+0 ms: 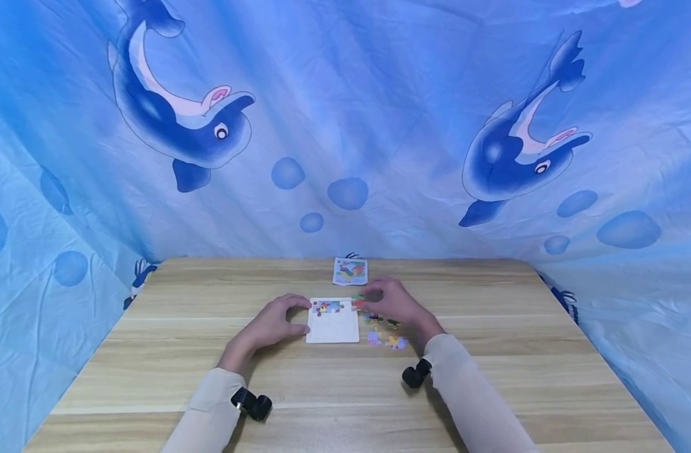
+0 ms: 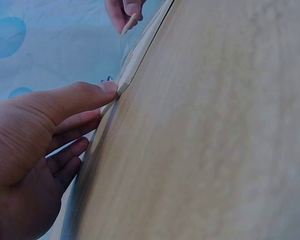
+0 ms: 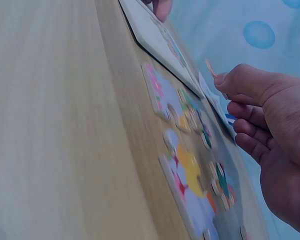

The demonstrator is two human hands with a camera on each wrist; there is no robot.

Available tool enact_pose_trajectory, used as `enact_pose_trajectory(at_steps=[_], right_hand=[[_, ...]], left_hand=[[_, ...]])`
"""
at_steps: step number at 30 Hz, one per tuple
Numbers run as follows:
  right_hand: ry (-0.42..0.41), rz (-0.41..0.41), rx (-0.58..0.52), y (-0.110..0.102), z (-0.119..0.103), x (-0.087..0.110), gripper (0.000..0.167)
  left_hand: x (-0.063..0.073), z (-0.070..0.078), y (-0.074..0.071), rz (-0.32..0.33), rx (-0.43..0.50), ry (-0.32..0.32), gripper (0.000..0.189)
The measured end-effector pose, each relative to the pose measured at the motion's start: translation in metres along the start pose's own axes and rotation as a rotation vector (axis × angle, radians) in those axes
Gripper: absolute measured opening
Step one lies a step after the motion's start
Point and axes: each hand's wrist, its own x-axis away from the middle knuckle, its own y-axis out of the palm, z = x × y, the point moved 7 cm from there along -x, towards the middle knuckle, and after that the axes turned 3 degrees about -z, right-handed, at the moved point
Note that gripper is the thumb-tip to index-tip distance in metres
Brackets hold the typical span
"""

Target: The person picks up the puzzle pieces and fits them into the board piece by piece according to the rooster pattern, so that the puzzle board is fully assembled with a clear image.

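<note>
A white puzzle board [image 1: 331, 330] lies on the table, with a few joined colourful pieces [image 1: 327, 307] along its upper left. My left hand [image 1: 272, 321] holds the board's left side, thumb low and fingertips near the upper corner. In the left wrist view the thumb [image 2: 106, 88] presses on the board's edge. Beyond the upper right of the board, my right hand [image 1: 395, 302] pinches a thin puzzle piece [image 3: 210, 67] between thumb and index finger. The piece is raised and edge-on in the right wrist view, its printed face mostly hidden.
Several loose puzzle pieces [image 1: 396, 342] lie right of the board, one lilac with pink [image 3: 157, 90], another yellow and lilac [image 3: 190, 172]. Behind the board is a printed picture card [image 1: 350, 272]. A blue dolphin curtain [image 1: 345, 126] hangs past the wooden table's [image 1: 481, 289] far edge.
</note>
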Motion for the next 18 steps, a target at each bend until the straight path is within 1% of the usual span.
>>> enact_pose_trajectory(at_steps=[6, 13, 18], right_hand=[[-0.021, 0.001, 0.017, 0.005, -0.006, -0.004, 0.028], [-0.037, -0.009, -0.025, 0.012, -0.012, -0.009, 0.027], [-0.019, -0.007, -0.049, 0.017, -0.013, -0.010, 0.025]], left_hand=[[0.000, 0.001, 0.000, -0.001, -0.003, 0.005, 0.048], [0.000, 0.000, 0.001, -0.004, 0.005, -0.004, 0.047], [0.000, 0.000, 0.000, 0.002, -0.006, 0.004, 0.048]])
